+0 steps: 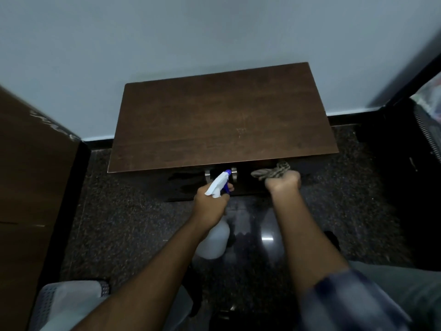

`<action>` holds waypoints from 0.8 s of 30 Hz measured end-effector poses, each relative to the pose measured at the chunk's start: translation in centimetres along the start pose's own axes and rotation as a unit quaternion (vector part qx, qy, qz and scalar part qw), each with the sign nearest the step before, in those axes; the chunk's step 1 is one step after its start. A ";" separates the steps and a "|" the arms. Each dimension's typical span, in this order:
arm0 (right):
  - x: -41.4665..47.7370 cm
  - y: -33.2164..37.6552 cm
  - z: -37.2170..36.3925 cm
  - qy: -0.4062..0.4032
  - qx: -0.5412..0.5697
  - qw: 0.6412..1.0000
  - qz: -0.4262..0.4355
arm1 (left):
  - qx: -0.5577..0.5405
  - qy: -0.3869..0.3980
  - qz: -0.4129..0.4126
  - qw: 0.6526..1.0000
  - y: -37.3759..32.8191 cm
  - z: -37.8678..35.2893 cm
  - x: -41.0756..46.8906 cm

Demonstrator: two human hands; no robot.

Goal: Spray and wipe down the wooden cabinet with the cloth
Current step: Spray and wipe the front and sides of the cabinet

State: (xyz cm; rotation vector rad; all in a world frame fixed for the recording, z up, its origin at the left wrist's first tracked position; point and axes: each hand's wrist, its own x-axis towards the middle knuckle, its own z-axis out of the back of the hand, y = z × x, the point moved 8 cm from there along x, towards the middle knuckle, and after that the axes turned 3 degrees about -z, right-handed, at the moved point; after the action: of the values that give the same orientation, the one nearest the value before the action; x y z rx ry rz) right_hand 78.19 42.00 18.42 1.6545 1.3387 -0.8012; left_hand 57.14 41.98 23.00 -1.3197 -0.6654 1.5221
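Head view, looking down at two bare forearms reaching fwd over a dark speckled floor [119, 199]. Nearest, btm right, a blue checked sleeve [353, 304] covers the right upper arm. Btm left sits a grey mesh-edged object [71, 295], too blurred to identify. Between the arms the floor is glossy w/ a bright light reflection.

The left grip [211, 204], a bare hand, is clenched round the neck of a spray bottle [217, 186]. The bottle has a white trigger head w/ a blue nozzle aimed at the cabinet front, and its pale translucent body hangs below the wrist. The right grip [282, 183], also a bare hand, is closed in a fist on a bunched striped cloth [272, 172]. The cloth is grey-brown, and its folds stick out past the knuckles, right at the cabinet front just under the top's front edge. Can't tell if cloth and wood touch.

The wooden cabinet [222, 120] stands straight ahead, back to the wall. Its flat dark-brown top fills mid frame, w/ faint streaks. Two metal handles [208, 175] sit side by side at the centre of the front, w/ the nozzle between them. The front is in shadow. There are darker patches left of the handles; can't tell if wet.

Beyond is a pale blue-grey wall [191, 44] w/ black skirting [346, 117]. Far left is a tall brown wooden panel [31, 175]. Far right is dark furniture [410, 163], detail lost.
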 end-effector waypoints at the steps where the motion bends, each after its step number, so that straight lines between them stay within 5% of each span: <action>1: -0.3 1.2 1.0 -0.004 -0.014 1.000 0.025 | 0.013 0.010 -0.001 1.000 -0.4 -0.8 0.2; 6: -1.3 4.6 4.6 -0.002 0.011 0.993 0.114 | 0.069 0.009 -0.005 0.998 -1.9 -4.2 0.9; 10: -0.4 3.1 1.3 0.016 0.068 0.992 0.106 | 0.058 -0.002 -0.014 0.998 -1.8 -4.8 0.7; 16: -1.7 -1.9 -1.5 0.036 -0.053 0.998 0.028 | 0.059 -0.052 -0.039 0.996 -1.9 -2.9 0.0; 20: -2.0 2.9 -1.5 -0.026 -0.034 0.991 0.129 | 0.052 -0.026 -0.037 0.998 -1.2 -3.0 0.2; 24: -1.8 -1.2 -1.6 -0.011 -0.022 0.998 0.065 | 0.040 -0.039 -0.027 0.998 -1.3 -3.5 1.0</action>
State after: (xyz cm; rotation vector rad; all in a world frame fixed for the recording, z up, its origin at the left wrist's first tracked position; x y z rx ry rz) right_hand 76.62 42.72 20.43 1.6748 1.2108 -0.7066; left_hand 60.90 42.69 22.85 -1.1783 -0.6768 1.5464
